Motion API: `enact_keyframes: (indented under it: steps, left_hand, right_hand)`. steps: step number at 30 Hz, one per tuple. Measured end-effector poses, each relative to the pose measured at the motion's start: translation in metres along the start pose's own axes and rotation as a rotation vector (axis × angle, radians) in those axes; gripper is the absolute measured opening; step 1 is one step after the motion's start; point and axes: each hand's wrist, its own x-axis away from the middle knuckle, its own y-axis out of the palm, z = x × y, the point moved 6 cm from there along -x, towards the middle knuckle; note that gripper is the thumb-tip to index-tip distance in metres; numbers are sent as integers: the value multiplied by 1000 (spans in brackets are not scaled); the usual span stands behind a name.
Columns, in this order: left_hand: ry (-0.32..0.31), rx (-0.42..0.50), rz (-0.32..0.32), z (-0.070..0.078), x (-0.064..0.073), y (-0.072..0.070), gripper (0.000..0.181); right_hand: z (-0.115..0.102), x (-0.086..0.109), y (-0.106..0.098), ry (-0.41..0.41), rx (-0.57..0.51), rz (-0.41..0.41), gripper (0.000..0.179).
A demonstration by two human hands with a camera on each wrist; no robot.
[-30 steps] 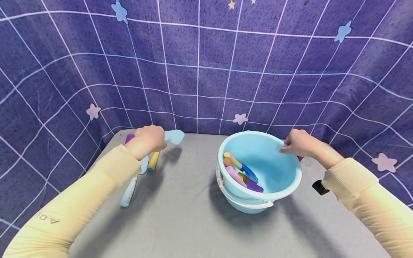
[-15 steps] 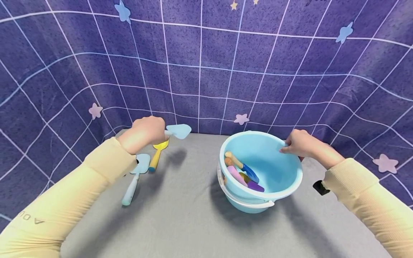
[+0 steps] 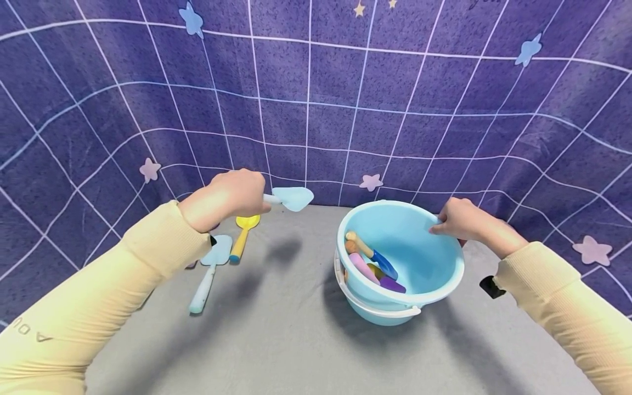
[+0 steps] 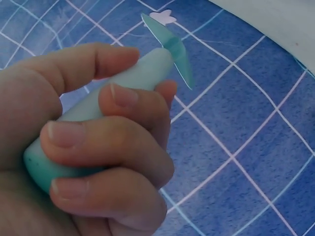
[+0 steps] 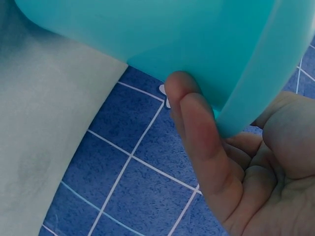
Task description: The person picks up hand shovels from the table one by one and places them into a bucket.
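Note:
My left hand (image 3: 227, 195) is raised above the grey surface and grips the pale blue handle of a toy trowel (image 3: 294, 197). In the left wrist view the fingers wrap round that handle (image 4: 142, 69), with the blade (image 4: 178, 54) beyond them. To the right stands a light blue bucket (image 3: 429, 252) with a white carrying handle. My right hand (image 3: 461, 220) pinches its far right rim, thumb inside and fingers outside. Inside the bucket lie a blue toy shovel (image 3: 385, 266) with a tan handle, a pink piece (image 3: 362, 267) and a purple piece (image 3: 392, 284).
On the grey surface (image 3: 296, 329), left of the bucket, lie a light blue toy spade (image 3: 201, 291) and a yellow toy shovel (image 3: 240, 244). Something purple is mostly hidden by the left forearm. A purple gridded curtain (image 3: 326, 126) encloses the back and sides.
My left hand has lifted the trowel up and moved it right, toward the bucket, uncovering the spade and yellow shovel. The right hand stays on the bucket rim.

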Motion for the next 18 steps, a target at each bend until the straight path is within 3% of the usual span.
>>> enact_keyframes:
  steps: [18]
  left_hand:
    - [205,-25,59,45,27,-30,18]
  right_hand:
    - [0,0,0,21,-28,-10,25]
